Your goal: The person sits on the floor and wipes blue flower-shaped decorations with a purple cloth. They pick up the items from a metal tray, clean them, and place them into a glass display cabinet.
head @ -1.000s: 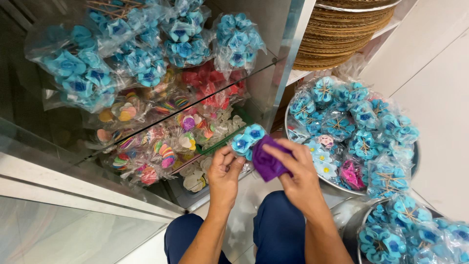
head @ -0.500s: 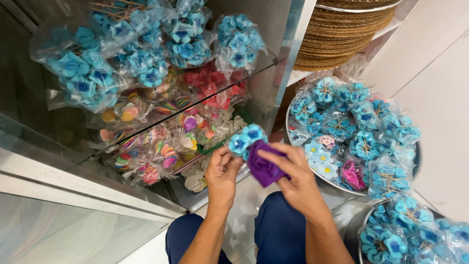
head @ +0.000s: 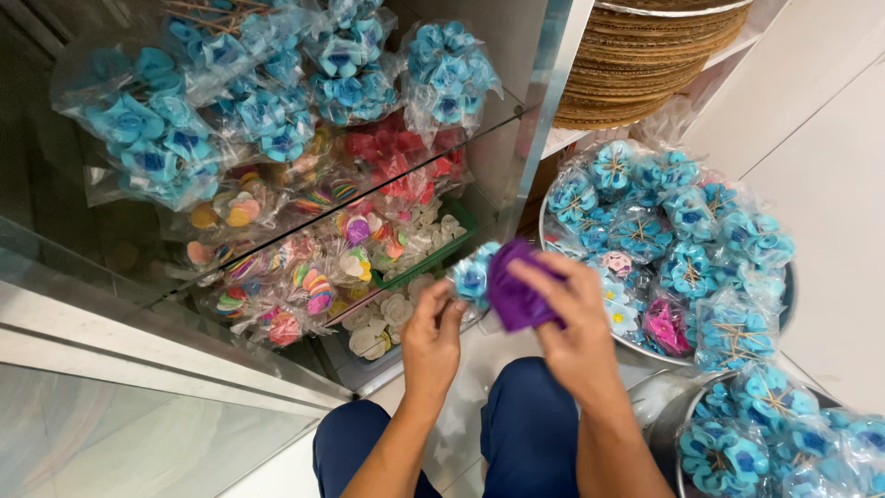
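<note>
My left hand point(head: 431, 339) grips the lower end of a small clear packet of blue flowers point(head: 475, 272), held up in front of me. My right hand point(head: 573, 318) presses a purple cloth point(head: 516, 295) against the right side of that packet. Both hands meet above my knees in dark blue trousers point(head: 516, 424). The packet is blurred and partly hidden by the cloth.
A glass-shelved cabinet point(head: 530, 120) at left holds bags of blue flowers point(head: 267, 111), red ones point(head: 396, 152) and multicoloured ones point(head: 304, 277). A metal basin point(head: 784, 295) at right is heaped with blue flower packets point(head: 664, 221); another basin point(head: 765, 443) sits below it. Stacked woven trays point(head: 645, 65) lie behind.
Both hands have shifted slightly right and up with the packet and cloth. The cloth now covers more of the blue flowers.
</note>
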